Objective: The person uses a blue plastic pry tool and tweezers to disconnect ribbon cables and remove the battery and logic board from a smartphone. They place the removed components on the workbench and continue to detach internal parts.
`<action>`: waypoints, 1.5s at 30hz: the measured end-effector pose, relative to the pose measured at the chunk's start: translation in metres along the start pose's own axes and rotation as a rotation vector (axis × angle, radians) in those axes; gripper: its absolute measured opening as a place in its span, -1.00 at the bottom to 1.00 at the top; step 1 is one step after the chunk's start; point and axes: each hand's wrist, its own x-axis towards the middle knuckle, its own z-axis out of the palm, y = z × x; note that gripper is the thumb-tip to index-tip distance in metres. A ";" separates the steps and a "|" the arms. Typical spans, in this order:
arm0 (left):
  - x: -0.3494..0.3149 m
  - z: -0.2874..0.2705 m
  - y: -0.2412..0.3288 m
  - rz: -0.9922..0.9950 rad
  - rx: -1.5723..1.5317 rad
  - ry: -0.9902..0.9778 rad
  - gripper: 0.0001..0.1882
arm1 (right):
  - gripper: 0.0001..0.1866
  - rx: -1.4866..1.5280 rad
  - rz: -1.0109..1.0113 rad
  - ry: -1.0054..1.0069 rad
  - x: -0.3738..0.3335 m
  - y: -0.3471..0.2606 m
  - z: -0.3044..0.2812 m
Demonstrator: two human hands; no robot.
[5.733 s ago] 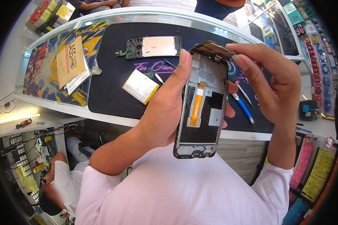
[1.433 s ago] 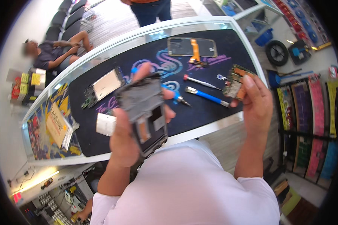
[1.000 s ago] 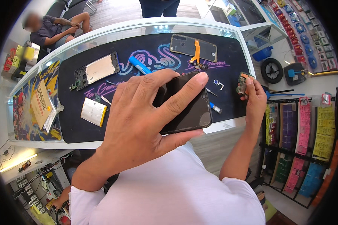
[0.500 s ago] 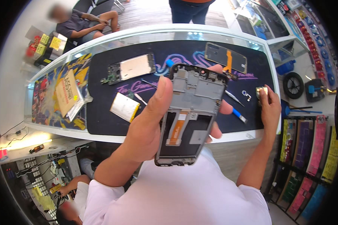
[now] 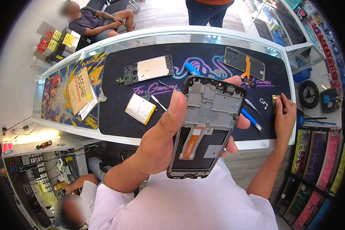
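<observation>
My left hand (image 5: 157,142) is closed round a phone's mid-frame (image 5: 214,107), raised above the front of the mat. Its grey inner side faces up, with an orange ribbon cable (image 5: 191,143) over the dark battery bay. The thumb lies along the left edge and fingertips show at the right edge. At the mat's right end my right hand (image 5: 284,119) pinches a small gold-coloured part (image 5: 275,99), perhaps a circuit board; the fingers partly cover it. Near that hand lie a tiny white-and-blue part (image 5: 263,102), a thin screwdriver (image 5: 253,106) and a blue-handled brush (image 5: 251,119).
On the black mat (image 5: 115,122) lie an opened phone (image 5: 151,69), a silver battery (image 5: 138,108), a white stick (image 5: 158,102) and a back cover (image 5: 234,59) with an orange cable. Brown envelopes (image 5: 80,92) are at left. One person (image 5: 96,23) sits beyond the counter; another works lower left.
The whole view has shifted, so the counter and both hands appear slightly further right and lower. Both hands keep their holds, with little change relative to the mat.
</observation>
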 end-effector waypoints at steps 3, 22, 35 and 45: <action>0.000 0.000 0.000 -0.004 0.003 0.005 0.08 | -0.64 0.036 0.041 0.055 0.000 -0.010 -0.006; -0.016 -0.066 -0.020 0.233 -0.106 0.183 -0.11 | -0.86 0.300 -0.379 -0.331 -0.022 -0.105 -0.015; -0.020 -0.089 0.006 0.353 -0.066 0.201 -0.19 | -0.70 0.376 -0.814 -0.450 -0.040 -0.189 0.052; -0.040 -0.088 0.015 0.212 -0.356 0.002 -0.10 | -0.60 -0.036 -1.519 -0.883 0.028 -0.227 0.065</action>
